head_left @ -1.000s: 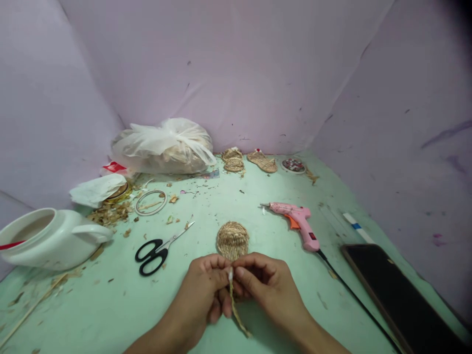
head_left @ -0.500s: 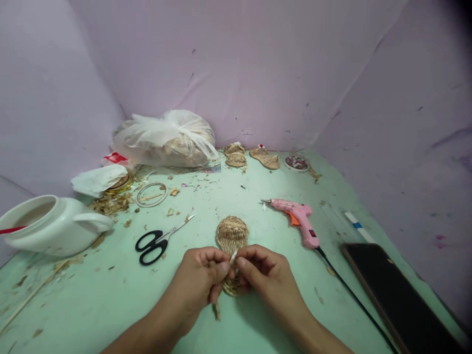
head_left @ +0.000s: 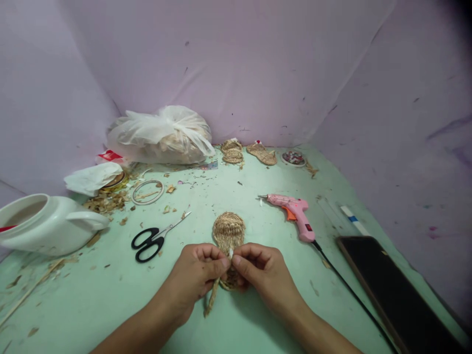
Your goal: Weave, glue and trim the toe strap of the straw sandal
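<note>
Between my hands, over the lower half of a small woven straw slipper (head_left: 228,232), is a short twisted straw cord (head_left: 211,297) with a white tip. My left hand (head_left: 201,275) pinches the cord between thumb and fingers, its loose end hanging down toward me. My right hand (head_left: 260,273) is closed too, thumb and forefinger pinched at the white tip of the cord. The slipper lies flat on the green table, toe pointing away, its heel end partly hidden by my fingers.
Black-handled scissors (head_left: 149,244) lie to the left, a white pot (head_left: 62,228) beyond them. A pink glue gun (head_left: 295,211) and a dark phone (head_left: 391,290) lie right. At the back are a plastic bag (head_left: 162,137), finished straw slippers (head_left: 261,153) and a bead dish (head_left: 294,158).
The cord's loose end has swung from hanging between my hands to the left, under my left hand. Both hands stay pinched over the slipper, whose heel end now shows more.
</note>
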Demonstrator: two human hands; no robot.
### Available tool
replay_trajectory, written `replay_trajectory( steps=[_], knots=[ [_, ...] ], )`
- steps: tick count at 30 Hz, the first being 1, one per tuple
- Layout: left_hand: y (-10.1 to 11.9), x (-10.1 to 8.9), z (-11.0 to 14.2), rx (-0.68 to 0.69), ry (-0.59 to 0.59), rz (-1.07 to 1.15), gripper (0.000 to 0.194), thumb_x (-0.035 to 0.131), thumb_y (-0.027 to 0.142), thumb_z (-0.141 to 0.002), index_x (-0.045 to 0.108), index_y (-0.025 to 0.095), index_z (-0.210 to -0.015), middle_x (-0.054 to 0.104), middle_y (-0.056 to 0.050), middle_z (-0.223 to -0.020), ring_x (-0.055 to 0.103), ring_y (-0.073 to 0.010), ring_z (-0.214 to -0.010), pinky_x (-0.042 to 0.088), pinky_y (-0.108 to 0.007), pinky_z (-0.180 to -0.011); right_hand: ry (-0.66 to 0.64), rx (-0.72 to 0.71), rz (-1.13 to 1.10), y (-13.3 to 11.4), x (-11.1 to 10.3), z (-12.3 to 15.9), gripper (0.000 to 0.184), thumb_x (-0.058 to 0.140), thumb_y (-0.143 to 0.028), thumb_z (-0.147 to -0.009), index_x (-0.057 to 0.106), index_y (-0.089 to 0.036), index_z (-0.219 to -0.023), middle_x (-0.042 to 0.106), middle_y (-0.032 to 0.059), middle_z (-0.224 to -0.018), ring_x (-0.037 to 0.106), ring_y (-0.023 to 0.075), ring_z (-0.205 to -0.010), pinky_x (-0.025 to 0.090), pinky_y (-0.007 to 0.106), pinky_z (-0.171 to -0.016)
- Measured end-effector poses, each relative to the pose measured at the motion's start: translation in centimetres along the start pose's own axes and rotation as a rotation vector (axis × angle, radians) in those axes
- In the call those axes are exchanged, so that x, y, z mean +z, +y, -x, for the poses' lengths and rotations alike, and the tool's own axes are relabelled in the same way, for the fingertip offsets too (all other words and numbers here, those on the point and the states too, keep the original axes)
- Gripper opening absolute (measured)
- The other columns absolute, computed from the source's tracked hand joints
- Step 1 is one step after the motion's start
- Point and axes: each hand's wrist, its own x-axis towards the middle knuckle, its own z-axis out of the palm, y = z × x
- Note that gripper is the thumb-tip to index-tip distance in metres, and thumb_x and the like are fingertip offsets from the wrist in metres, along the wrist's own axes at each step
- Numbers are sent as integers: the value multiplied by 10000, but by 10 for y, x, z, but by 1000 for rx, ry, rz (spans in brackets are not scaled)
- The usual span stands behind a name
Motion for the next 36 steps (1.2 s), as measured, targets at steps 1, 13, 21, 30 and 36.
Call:
replay_trajectory(
  steps=[1, 13, 21, 30, 36],
  knots=[
    [-1, 0, 0, 10, 2, 2, 191, 689, 253, -564, 558, 113, -573, 517, 33, -445, 232, 9, -314, 95, -164, -341, -1, 0, 3, 0, 0, 0, 313, 716, -416, -569, 621, -122, -614, 529, -33, -423, 448, 70, -376, 392, 209, -402],
    [-3, 3, 0, 132, 126, -139, 179, 642, 279, -523, 534, 139, -495, 405, 65, -335, 286, -31, -302, 178, -182, -336, 13, -14, 108, -1, 0, 1, 196, 659, -317, -585, 601, -131, -572, 495, -43, -407, 423, 70, -375, 340, 202, -391],
    [-4, 4, 0, 106, 108, -122, 190, 650, 267, -513, 509, 150, -462, 401, 65, -308, 275, -28, -299, 169, -182, -341, 13, -3, 124, 0, 0, 2, 131, 605, -268, -582, 586, -140, -567, 498, -43, -404, 419, 71, -368, 331, 196, -385],
    [-4, 4, 2, 117, 114, -131, 173, 651, 246, -515, 527, 147, -447, 394, 63, -292, 277, -30, -295, 170, -187, -344, 17, -1, 127, 0, 1, 1, 132, 595, -264, -587, 578, -135, -563, 489, -47, -422, 411, 65, -381, 336, 196, -394],
    [-8, 2, -1, 72, 89, -47, 171, 669, 241, -510, 541, 134, -471, 423, 55, -326, 265, -20, -298, 152, -178, -338, 24, 8, 123, 1, 2, 1, 92, 559, -231, -585, 565, -146, -552, 481, -55, -395, 406, 62, -364, 335, 189, -385]
  ],
)
